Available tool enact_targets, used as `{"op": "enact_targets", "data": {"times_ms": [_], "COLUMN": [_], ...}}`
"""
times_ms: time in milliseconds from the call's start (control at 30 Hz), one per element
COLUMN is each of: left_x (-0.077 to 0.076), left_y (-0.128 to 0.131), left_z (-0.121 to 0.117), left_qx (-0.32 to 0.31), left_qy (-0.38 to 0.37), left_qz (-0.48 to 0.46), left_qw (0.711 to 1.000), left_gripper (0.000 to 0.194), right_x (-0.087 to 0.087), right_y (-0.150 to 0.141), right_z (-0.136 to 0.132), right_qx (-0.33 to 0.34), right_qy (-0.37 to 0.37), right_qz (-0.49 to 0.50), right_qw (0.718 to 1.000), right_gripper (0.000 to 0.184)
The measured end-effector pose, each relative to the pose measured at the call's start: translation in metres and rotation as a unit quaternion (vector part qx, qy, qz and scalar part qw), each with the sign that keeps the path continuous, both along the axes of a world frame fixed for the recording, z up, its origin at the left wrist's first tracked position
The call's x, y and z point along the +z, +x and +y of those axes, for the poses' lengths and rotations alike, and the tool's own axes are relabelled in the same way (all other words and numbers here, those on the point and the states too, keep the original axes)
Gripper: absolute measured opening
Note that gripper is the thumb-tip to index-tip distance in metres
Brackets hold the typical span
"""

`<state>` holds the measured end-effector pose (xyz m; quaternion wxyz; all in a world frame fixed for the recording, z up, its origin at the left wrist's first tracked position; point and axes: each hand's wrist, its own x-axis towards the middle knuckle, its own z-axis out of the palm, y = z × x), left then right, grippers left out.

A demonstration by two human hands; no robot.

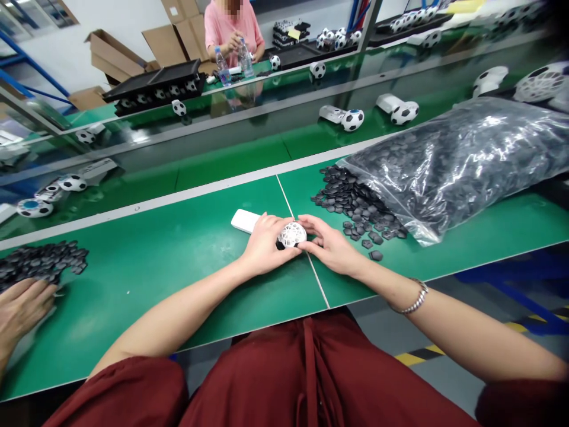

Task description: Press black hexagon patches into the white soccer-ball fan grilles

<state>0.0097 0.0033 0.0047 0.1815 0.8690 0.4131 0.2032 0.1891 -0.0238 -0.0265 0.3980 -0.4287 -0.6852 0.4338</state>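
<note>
A white soccer-ball-shaped shell [293, 235] with an open lattice face is held low over the green bench between both hands. My left hand [269, 240] is closed around its left side, with a black patch showing under the fingers. From behind that hand a white flat handle [244, 220] sticks out to the left; its joint with the ball is hidden. My right hand [326, 242] presses thumb and fingertips against the ball's right edge. Whether a small piece sits in those fingertips, I cannot tell. Right of it lies a pile of black pentagon pieces [355, 198].
A clear plastic bag [466, 160] full of black pieces lies on the right. At far left, another person's hand [26, 308] touches a second black pile [44, 261]. Beyond the white rail [200, 188], ball units [353, 120] rest on the green belt. A person in pink [233, 29] sits opposite.
</note>
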Motion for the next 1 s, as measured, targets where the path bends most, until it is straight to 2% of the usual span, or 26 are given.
{"op": "enact_targets", "data": {"times_ms": [100,167,267,333,433,567,633,700,767,800,900,1000], "left_x": [0.001,0.002,0.005,0.009,0.014,0.015,0.012,0.010,0.010,0.011,0.014,0.014], "left_y": [-0.002,-0.004,-0.008,-0.010,-0.012,-0.008,-0.007,-0.008,-0.012,-0.015,-0.020,-0.020], "left_z": [0.001,0.001,0.002,0.003,0.001,-0.004,-0.005,-0.005,-0.004,-0.003,-0.003,-0.004], "left_qx": [-0.013,-0.021,-0.026,-0.042,-0.073,-0.066,-0.058,-0.064,-0.090,-0.105,-0.129,-0.124], "left_qy": [-0.012,-0.019,-0.021,-0.030,-0.065,-0.097,-0.094,-0.090,-0.097,-0.102,-0.116,-0.113], "left_qz": [0.012,0.019,0.028,0.038,0.054,0.033,0.010,-0.001,-0.004,-0.005,-0.008,-0.010], "left_qw": [1.000,0.999,0.999,0.998,0.994,0.993,0.994,0.994,0.991,0.989,0.985,0.986], "left_gripper": [0.055,0.059,0.063,0.061,0.057,0.061,0.059,0.055,0.054,0.054,0.054,0.055], "right_x": [0.004,0.009,0.015,0.016,0.016,0.021,0.023,0.023,0.021,0.020,0.020,0.026], "right_y": [0.010,0.028,0.063,0.081,0.091,0.082,0.076,0.074,0.074,0.075,0.071,0.054], "right_z": [0.003,0.006,0.012,0.016,0.019,0.018,0.017,0.015,0.015,0.016,0.015,0.007], "right_qx": [-0.019,-0.070,-0.128,-0.115,-0.055,0.017,0.022,0.010,-0.013,-0.029,-0.071,-0.061], "right_qy": [0.008,0.058,0.151,0.175,0.199,0.226,0.232,0.233,0.229,0.223,0.193,0.104], "right_qz": [-0.025,-0.111,-0.311,-0.416,-0.505,-0.586,-0.621,-0.641,-0.630,-0.608,-0.471,-0.272], "right_qw": [0.999,0.990,0.930,0.885,0.838,0.778,0.748,0.731,0.742,0.761,0.858,0.955], "right_gripper": [0.035,0.022,0.013,0.015,0.018,0.019,0.020,0.021,0.021,0.022,0.023,0.011]}}
